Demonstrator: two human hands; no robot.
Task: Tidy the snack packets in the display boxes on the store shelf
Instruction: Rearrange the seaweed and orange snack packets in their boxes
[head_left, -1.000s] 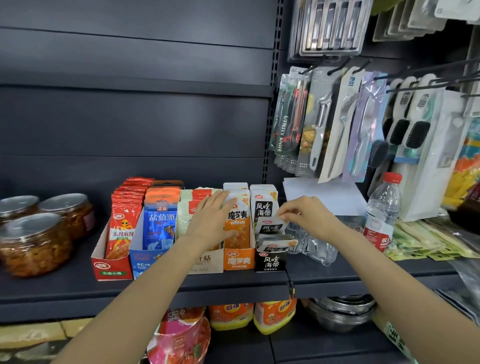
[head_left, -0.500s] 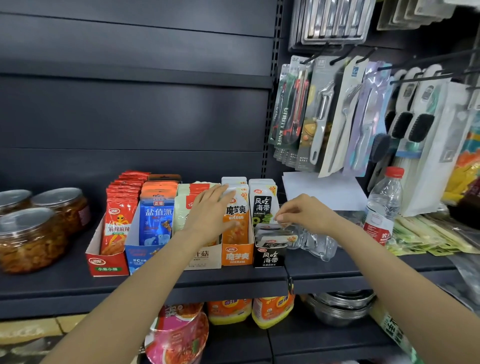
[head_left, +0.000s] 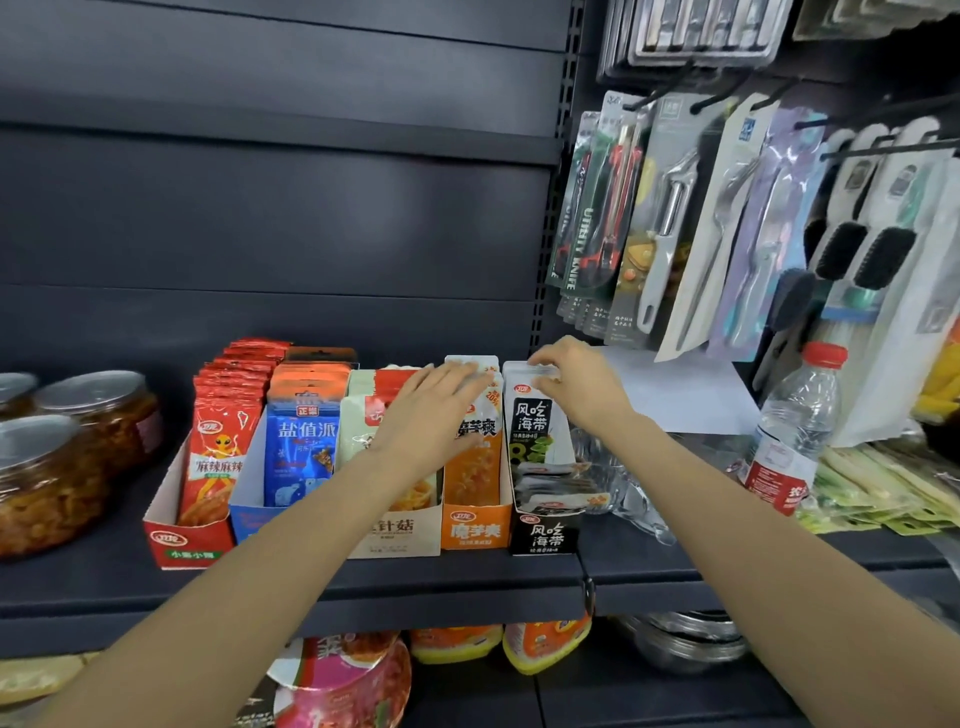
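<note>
- Five cardboard display boxes sit side by side on the dark grey metal store shelf (head_left: 322, 582), all stuffed with snack packets standing upright.
- From the left: red cardboard display box (head_left: 182, 540) with red chilli-strip packets (head_left: 218, 447), blue cardboard display box (head_left: 249, 514) with blue packets (head_left: 304, 452), beige cardboard display box (head_left: 400, 535) with pale green-and-red packets (head_left: 358, 415), orange cardboard display box (head_left: 475, 527) with orange packets (head_left: 475, 462), and the black cardboard display box (head_left: 543, 535) with white-and-black seaweed packets (head_left: 532, 415).
- Left hand (head_left: 436, 410) lies flat with the fingers stretched out, resting across the tops of the beige-box packets and reaching onto the orange ones. So that grip is loose, not wrapped around anything.
- Right hand (head_left: 576, 384) is at the black box, with its fingers curled over the top edge of the upright seaweed packet at the back, pinching it. That grip is closed on the packet.
- A few more seaweed packets lie flat and slumped in the front of the black box, under the upright one.
- Off to the left are clear plastic jars with foil lids (head_left: 62, 467), full of something reddish brown.
- To the right there's a clear plastic water bottle with a red cap (head_left: 789, 431), and just beside the black box some crinkly clear plastic wrap (head_left: 623, 488).
- Packaged kitchen tools (head_left: 670, 228) hang on hooks above the right side.
</note>
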